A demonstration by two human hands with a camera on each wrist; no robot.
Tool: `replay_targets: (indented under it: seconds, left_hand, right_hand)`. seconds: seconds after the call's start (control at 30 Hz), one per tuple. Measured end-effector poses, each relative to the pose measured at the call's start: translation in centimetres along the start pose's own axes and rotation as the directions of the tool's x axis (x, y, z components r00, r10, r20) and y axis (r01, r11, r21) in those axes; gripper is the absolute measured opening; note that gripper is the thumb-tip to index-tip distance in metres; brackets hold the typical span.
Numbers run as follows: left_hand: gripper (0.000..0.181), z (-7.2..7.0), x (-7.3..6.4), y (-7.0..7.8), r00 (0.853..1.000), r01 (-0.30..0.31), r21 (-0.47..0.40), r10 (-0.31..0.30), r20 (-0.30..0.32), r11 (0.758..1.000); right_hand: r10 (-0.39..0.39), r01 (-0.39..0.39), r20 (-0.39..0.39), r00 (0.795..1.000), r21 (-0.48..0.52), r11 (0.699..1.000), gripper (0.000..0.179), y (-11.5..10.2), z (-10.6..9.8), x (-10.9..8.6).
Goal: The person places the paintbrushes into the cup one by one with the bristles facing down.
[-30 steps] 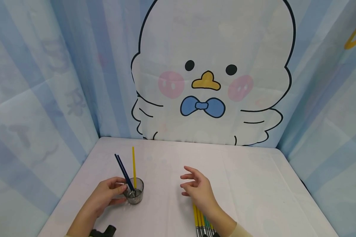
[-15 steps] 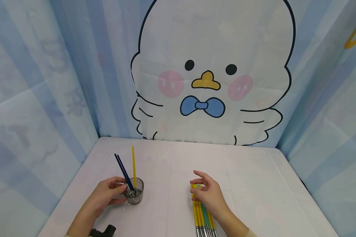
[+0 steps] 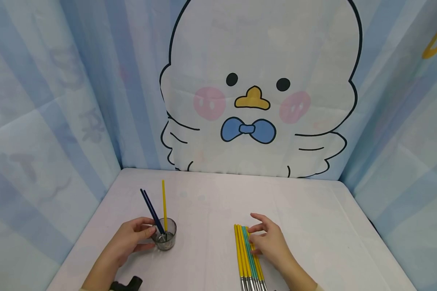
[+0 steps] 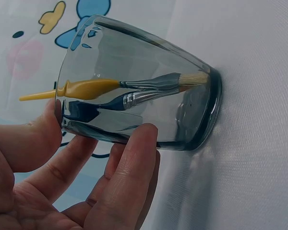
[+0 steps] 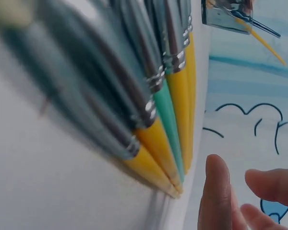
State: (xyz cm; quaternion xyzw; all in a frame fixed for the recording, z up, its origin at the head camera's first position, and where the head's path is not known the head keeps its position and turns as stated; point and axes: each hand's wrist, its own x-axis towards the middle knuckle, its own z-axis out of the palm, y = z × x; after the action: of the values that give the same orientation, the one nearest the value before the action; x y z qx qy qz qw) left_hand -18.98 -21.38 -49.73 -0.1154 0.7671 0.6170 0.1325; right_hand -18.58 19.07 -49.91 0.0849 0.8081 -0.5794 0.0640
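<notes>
Glass (image 3: pixel 169 237) is transp. smoky grey; brushes in it: 2 dk blue brushes (image 3: pixel 151 210) & 1 yel. brush (image 3: pixel 164 204) w/ silver ferrule (image 4: pixel 149 83), cream bristles (image 4: pixel 194 78). Brush row (image 3: pixel 247 254) mixes yel. & teal handles w/ silver ferrules. Tablecloth (image 3: pixel 327 230) is v. pale pinkish white, backdrop (image 3: pixel 142 93) lt blue w/ dkr blue stripes, chick print (image 3: pixel 262 48) white w/ blk outline, pink cheeks (image 3: pixel 209 103), yel.-orange beak (image 3: pixel 253 100), blue bow tie (image 3: pixel 247 129).
</notes>
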Motion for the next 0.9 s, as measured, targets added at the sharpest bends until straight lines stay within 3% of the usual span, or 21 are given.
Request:
replay_targets:
  seconds: [0.33, 0.6, 0.9]
  left_hand:
    - [0.036, 0.0, 0.0, 0.1, 1.000, 0.002, -0.006, -0.002, 0.002, 1.000]
    - [0.037, 0.1, -0.1, 0.1, 1.000, 0.006, -0.004, -0.006, -0.003, 1.000]
    - [0.037, 0.2, -0.1, 0.1, 1.000, 0.010, -0.004, -0.010, -0.008, 1.000]
  right_hand:
    - [0.049, -0.048, 0.003, 0.999, -0.167, 0.985, 0.072, 0.7, -1.2, -0.1]
    - [0.081, -0.068, 0.025, 0.996, -0.332, 0.941, 0.064, 1.0, -1.5, -0.2]
    - [0.081, -0.052, 0.052, 0.995, -0.418, 0.907, 0.060, 1.3, -1.5, -0.4]
